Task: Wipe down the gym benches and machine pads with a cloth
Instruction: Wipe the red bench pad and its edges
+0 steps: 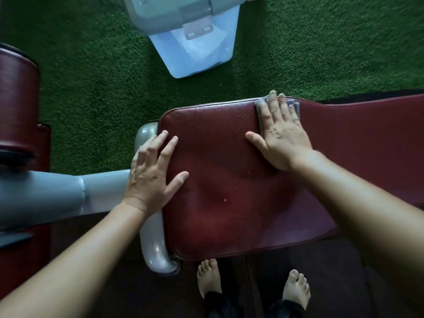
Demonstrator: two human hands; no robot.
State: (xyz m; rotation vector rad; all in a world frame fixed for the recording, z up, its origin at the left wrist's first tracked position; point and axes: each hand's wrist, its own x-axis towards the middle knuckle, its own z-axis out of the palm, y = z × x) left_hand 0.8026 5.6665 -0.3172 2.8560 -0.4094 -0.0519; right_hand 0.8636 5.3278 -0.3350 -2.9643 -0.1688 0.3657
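Observation:
A dark red padded bench seat (pixel 229 184) fills the middle of the view, speckled with small droplets near its far edge. My right hand (pixel 281 136) lies flat with straight fingers on a folded grey cloth (pixel 261 111), pressing it onto the pad's far edge. Most of the cloth is hidden under the palm. My left hand (pixel 152 173) rests with spread fingers on the pad's left edge, thumb on top of the seat.
The bench's grey metal frame (pixel 57 193) runs left from the seat, with a curved tube (pixel 156 251) below it. A red roller pad (pixel 18 104) stands at far left. A clear plastic lidded box (pixel 195 42) sits on green artificial turf (pixel 91 88). My bare feet (pixel 252 283) stand on dark floor.

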